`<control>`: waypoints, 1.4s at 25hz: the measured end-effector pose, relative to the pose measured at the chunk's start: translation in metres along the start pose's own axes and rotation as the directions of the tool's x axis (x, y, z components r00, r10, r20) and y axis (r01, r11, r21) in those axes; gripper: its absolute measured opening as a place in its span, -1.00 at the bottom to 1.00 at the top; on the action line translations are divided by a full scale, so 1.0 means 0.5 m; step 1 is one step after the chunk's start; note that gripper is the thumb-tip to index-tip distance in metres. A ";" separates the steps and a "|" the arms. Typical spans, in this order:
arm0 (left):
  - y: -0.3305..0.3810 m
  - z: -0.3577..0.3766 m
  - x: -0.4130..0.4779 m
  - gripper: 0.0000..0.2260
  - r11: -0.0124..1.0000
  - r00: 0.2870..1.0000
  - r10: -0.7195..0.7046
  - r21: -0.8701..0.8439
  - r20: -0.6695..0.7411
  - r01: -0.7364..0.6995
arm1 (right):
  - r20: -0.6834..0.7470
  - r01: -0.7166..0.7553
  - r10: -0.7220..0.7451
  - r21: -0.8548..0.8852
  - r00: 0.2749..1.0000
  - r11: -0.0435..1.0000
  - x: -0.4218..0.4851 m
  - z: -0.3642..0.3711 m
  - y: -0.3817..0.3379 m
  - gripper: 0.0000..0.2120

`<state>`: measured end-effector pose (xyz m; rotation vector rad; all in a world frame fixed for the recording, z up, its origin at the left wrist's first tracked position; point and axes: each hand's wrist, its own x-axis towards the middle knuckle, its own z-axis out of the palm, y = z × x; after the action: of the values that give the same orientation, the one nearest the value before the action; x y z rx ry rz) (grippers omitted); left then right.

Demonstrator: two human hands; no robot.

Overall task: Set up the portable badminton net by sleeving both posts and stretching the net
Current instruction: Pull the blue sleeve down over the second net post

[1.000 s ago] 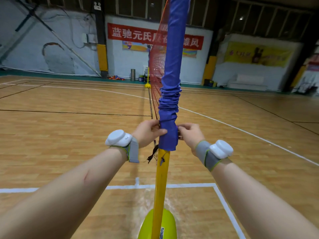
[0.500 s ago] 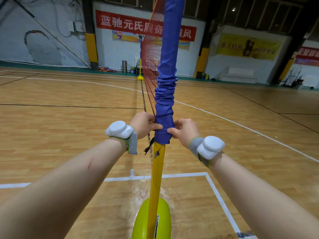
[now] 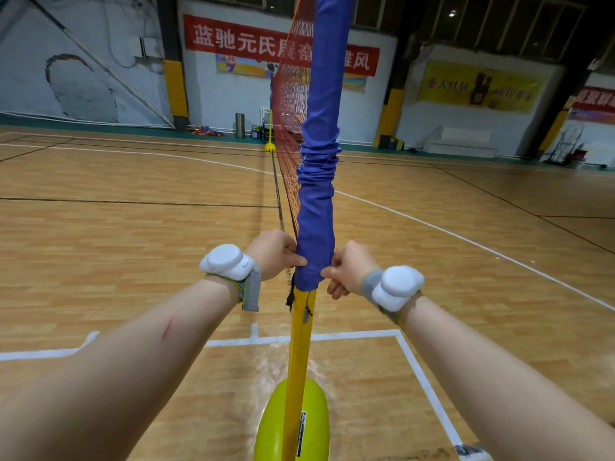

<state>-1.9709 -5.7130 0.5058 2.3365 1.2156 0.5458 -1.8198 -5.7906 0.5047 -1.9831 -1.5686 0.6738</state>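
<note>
Pinching sleeve (image 3: 316, 227) hem both sides: left hand (image 3: 274, 252), right hand (image 3: 349, 269); post (image 3: 299, 354) bare below hands.

Bare floor (image 3: 116, 247) lies open at nine and three o'clock of the post (image 3: 299, 354); the net (image 3: 289, 111) blocks twelve o'clock.

This is an indoor sports hall laid out for court games: a varnished wooden floor (image 3: 133, 247) marked with white court lines (image 3: 432, 227) runs to high walls. A red net (image 3: 291, 94) stretches across it to a far yellow post (image 3: 270, 128). A red banner (image 3: 233, 38) and a yellow banner (image 3: 479, 88) hang on the walls, and yellow padding (image 3: 175, 88) wraps the columns
</note>
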 end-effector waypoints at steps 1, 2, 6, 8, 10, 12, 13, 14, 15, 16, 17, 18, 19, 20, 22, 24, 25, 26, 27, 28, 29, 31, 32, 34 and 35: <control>-0.010 0.008 -0.002 -0.74 1.000 1.000 -0.006 -0.002 0.030 0.006 | 0.016 0.002 -0.002 -0.011 1.000 1.000 0.001 0.015 0.011 -0.79; -0.017 0.014 -0.004 -0.75 1.000 0.998 -0.011 -0.017 0.060 0.012 | 0.034 0.004 -0.003 -0.015 0.999 1.000 0.001 0.025 0.019 -0.78; -0.018 0.017 -0.006 -0.65 1.000 0.998 0.002 -0.005 0.056 -0.002 | 0.115 0.013 -0.013 0.003 0.993 1.000 0.002 0.000 0.019 -0.81; -0.005 0.009 -0.004 -0.61 1.000 0.999 0.002 -0.005 -0.048 -0.003 | 0.018 0.062 -0.063 0.046 0.998 0.997 0.002 -0.035 0.004 -0.76; 0.009 0.000 -0.002 -0.67 0.985 0.982 -0.007 -0.171 -0.187 -0.026 | -0.156 0.153 -0.134 0.112 0.979 0.982 0.003 -0.060 -0.017 -0.75; 0.019 -0.010 0.004 -0.75 0.941 0.963 -0.004 -0.327 -0.268 -0.087 | -0.259 0.241 -0.193 0.169 0.946 0.956 0.006 -0.071 -0.042 -0.80; 0.022 -0.014 0.003 -0.77 0.925 0.961 0.012 -0.362 -0.277 -0.116 | -0.266 0.264 -0.214 0.170 0.940 0.949 0.010 -0.074 -0.052 -0.80; 0.024 -0.016 0.002 -0.78 0.912 0.962 0.024 -0.388 -0.273 -0.133 | -0.257 0.267 -0.221 0.161 0.941 0.950 0.013 -0.076 -0.060 -0.79; 0.024 -0.016 -0.001 -0.78 0.898 0.962 0.020 -0.418 -0.272 -0.137 | -0.246 0.259 -0.213 0.172 0.946 0.950 0.016 -0.077 -0.065 -0.79; 0.023 -0.017 -0.003 -0.78 0.881 0.960 -0.003 -0.455 -0.280 -0.130 | -0.236 0.250 -0.199 0.212 0.951 0.945 0.021 -0.077 -0.067 -0.81; 0.021 -0.016 -0.004 -0.79 0.868 0.956 -0.029 -0.481 -0.291 -0.120 | -0.226 0.239 -0.177 0.284 0.958 0.928 0.024 -0.077 -0.068 -0.84; 0.020 -0.017 -0.003 -0.80 0.867 0.952 -0.046 -0.485 -0.303 -0.113 | -0.219 0.230 -0.159 0.349 0.963 0.909 0.028 -0.075 -0.067 -0.81; 0.022 -0.018 -0.002 -0.82 0.883 0.948 -0.048 -0.457 -0.316 -0.107 | -0.219 0.228 -0.152 0.379 0.964 0.897 0.030 -0.074 -0.064 -0.77; 0.023 -0.019 0.001 -0.84 0.909 0.945 -0.039 -0.404 -0.326 -0.102 | -0.227 0.238 -0.164 0.353 0.960 0.905 0.034 -0.073 -0.060 -0.74; 0.026 -0.017 0.004 -0.85 0.957 0.944 0.002 -0.273 -0.330 -0.097 | -0.237 0.271 -0.210 0.264 0.949 0.926 0.040 -0.074 -0.056 -0.78; 0.020 -0.014 0.004 -0.83 0.972 0.953 0.018 -0.219 -0.302 -0.087 | -0.232 0.270 -0.225 0.187 0.946 0.944 0.048 -0.078 -0.059 -0.85; 0.015 -0.012 0.002 -0.83 0.973 0.958 0.020 -0.214 -0.288 -0.084 | -0.230 0.265 -0.230 0.135 0.946 0.955 0.050 -0.079 -0.060 -0.87; 0.011 -0.012 0.001 -0.83 0.976 0.960 0.023 -0.203 -0.278 -0.083 | -0.231 0.260 -0.236 0.081 0.944 0.962 0.051 -0.079 -0.060 -0.88; 0.009 -0.013 0.000 -0.84 0.980 0.963 0.030 -0.181 -0.267 -0.081 | -0.231 0.259 -0.243 0.043 0.942 0.965 0.051 -0.079 -0.058 -0.88; 0.007 -0.013 -0.001 -0.83 0.985 0.966 0.043 -0.151 -0.255 -0.084 | -0.225 0.262 -0.252 0.014 0.941 0.965 0.049 -0.080 -0.055 -0.88; 0.006 -0.015 -0.001 -0.83 0.989 0.969 0.060 -0.118 -0.240 -0.091 | -0.213 0.265 -0.262 -0.016 0.941 0.964 0.046 -0.081 -0.051 -0.88; 0.007 -0.015 0.000 -0.81 0.993 0.974 0.090 -0.051 -0.210 -0.103 | -0.175 0.276 -0.286 -0.080 0.942 0.958 0.040 -0.089 -0.042 -0.89; 0.006 -0.013 0.001 -0.80 0.994 0.974 0.104 -0.016 -0.202 -0.109 | -0.163 0.283 -0.297 -0.107 0.941 0.953 0.038 -0.094 -0.039 -0.90; 0.006 -0.010 -0.001 -0.79 0.991 0.972 0.130 0.061 -0.194 -0.120 | -0.151 0.306 -0.330 -0.163 0.932 0.938 0.031 -0.099 -0.036 -0.90; 0.008 -0.010 -0.004 -0.79 0.987 0.971 0.144 0.095 -0.190 -0.128 | -0.146 0.319 -0.348 -0.190 0.926 0.929 0.026 -0.100 -0.036 -0.89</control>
<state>-1.9722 -5.7155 0.5119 2.4977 1.1879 0.8038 -1.7969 -5.7790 0.5529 -1.7637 -1.8374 0.2316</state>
